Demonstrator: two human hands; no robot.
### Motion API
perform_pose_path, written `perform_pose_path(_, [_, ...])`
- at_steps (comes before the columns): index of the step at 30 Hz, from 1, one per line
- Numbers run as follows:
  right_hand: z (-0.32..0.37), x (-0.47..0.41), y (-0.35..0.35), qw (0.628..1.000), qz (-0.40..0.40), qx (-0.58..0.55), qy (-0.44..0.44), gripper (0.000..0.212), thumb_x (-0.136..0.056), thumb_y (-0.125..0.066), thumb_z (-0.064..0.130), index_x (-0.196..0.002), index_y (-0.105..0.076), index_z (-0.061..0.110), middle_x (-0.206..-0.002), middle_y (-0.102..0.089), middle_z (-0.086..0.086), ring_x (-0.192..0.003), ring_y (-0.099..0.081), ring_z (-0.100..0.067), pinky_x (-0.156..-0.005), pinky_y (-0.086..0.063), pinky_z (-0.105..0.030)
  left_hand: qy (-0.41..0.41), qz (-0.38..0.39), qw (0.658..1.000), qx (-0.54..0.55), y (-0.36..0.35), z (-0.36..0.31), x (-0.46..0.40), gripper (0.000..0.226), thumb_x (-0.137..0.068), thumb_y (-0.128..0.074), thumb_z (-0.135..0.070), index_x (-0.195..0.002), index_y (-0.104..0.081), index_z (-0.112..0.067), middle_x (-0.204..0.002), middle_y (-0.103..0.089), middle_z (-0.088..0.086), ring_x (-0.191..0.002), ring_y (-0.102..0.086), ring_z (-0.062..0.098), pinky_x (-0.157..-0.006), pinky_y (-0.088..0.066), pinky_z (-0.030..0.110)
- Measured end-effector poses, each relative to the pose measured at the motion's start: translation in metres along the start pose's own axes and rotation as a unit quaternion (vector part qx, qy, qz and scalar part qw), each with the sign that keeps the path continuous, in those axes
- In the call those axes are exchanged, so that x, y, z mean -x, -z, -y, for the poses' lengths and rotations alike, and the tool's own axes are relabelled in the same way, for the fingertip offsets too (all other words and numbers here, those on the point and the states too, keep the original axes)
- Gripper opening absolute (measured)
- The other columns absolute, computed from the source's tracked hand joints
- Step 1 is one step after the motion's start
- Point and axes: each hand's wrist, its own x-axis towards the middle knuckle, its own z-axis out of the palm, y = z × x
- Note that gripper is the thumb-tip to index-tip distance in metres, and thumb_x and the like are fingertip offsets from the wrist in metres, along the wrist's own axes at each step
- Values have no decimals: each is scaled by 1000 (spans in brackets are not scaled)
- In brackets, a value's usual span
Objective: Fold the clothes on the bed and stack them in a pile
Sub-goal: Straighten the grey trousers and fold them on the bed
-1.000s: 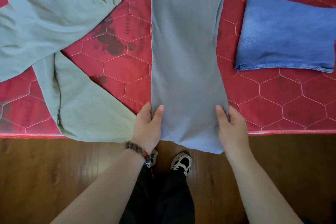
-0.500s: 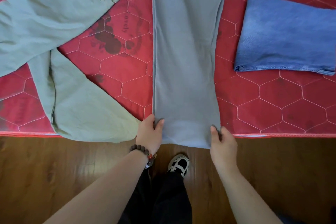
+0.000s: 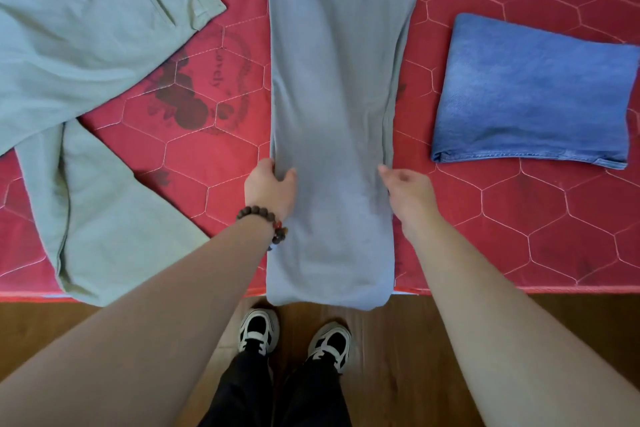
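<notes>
Head view: both hands [image 3: 270,189] [image 3: 410,192] pinch grey garment [image 3: 332,114] edges; mattress [image 3: 519,236] print perhaps reads "lovely".

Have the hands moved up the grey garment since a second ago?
Yes. Both hands now grip the grey garment farther from the bed edge, up its sides.
</notes>
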Motion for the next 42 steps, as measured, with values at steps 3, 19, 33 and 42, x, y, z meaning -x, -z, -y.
perform_pose_path(3, [20,-31,-5,999,24,-27,-4,27,-87,-71,26,-96,-67,1,-85,-68,-8,-71,-62,-18,-62,-50,-27,0,-8,1000,-11,-6,-7,-16,24,-91,-58,-23,-94,-58,1,-89,-63,11,-81,-59,29,-68,-50,36])
perform_pose_path(19, [77,-99,-3,1000,4,-19,16,33,-88,-70,27,-91,-69,-5,-78,-59,-11,-72,-52,-22,-67,-43,-36,-12,-29,999,-24,6,-52,-100,30,-91,-64,-30,-108,-63,-5,-91,-58,-2,-88,-55,18,-77,-40,26])
perform_pose_path(33, [125,-166,-22,988,-121,92,-23,27,-87,-68,23,-78,-66,-2,-71,-58,-10,-70,-55,-26,-71,-48,-40,-9,-72,997,-39,4,-103,-191,14,-90,-59,-17,-99,-64,-7,-85,-62,1,-83,-52,20,-72,-35,25])
perform_pose_path(42, [185,-242,-8,996,-66,-51,-23,20,-88,-70,17,-71,-59,20,-89,-68,-10,-89,-66,-31,-85,-55,-46,-40,-70,996,-32,1,-147,-253,31,-91,-60,-31,-71,-52,-9,-63,-49,0,-58,-43,17,-51,-24,26])
